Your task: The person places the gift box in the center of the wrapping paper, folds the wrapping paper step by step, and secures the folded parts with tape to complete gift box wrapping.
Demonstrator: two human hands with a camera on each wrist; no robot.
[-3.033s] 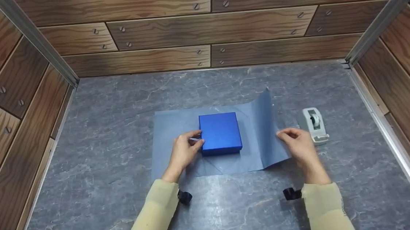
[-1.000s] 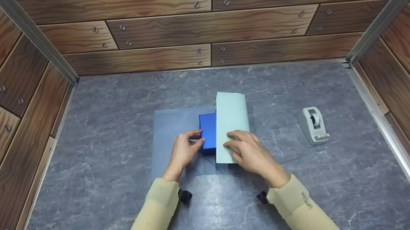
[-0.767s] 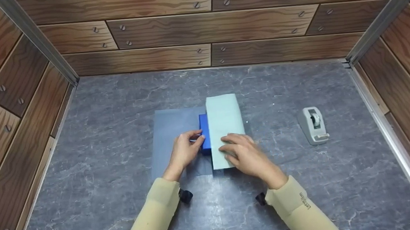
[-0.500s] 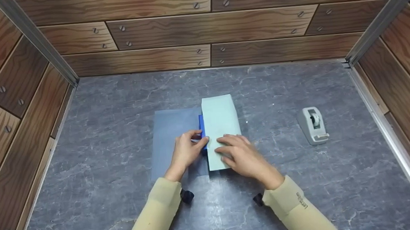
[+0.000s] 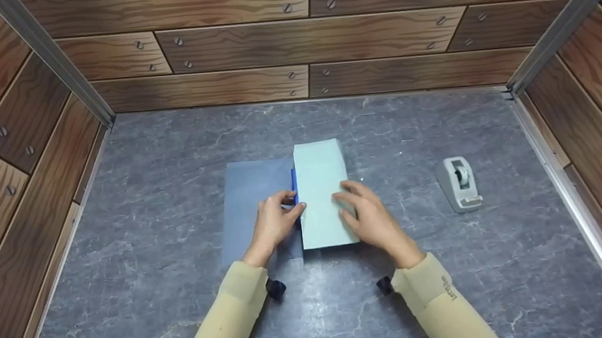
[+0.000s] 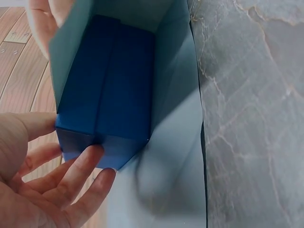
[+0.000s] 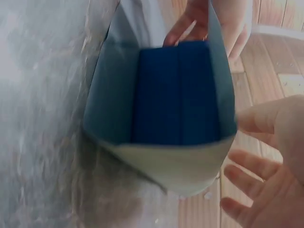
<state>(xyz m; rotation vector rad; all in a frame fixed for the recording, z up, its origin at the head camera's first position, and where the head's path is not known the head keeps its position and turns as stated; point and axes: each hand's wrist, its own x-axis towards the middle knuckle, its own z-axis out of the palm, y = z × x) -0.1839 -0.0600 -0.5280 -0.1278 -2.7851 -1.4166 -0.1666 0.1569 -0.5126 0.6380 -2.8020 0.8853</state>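
A blue box (image 6: 126, 85) sits on a sheet of wrapping paper (image 5: 254, 186), blue-grey on the face that lies up. The paper's right part is folded over the box top, its pale mint side (image 5: 321, 189) showing. Only a thin strip of the box's left side shows in the head view. My left hand (image 5: 275, 219) rests at that side, thumb on the paper's folded edge and fingers touching the box's side face. Beside the fold's right edge is my right hand (image 5: 372, 217), fingers spread and loosely bent. Both wrist views look into the open end of the paper around the box.
A grey tape dispenser (image 5: 460, 184) with a roll in it stands to the right on the marbled table (image 5: 184, 318). Wood-patterned panels (image 5: 307, 42) wall in the back and both sides.
The right hand has brought the paper's right flap up and leftward over the box, then slid back right across it. The left thumb has moved onto the flap's edge.
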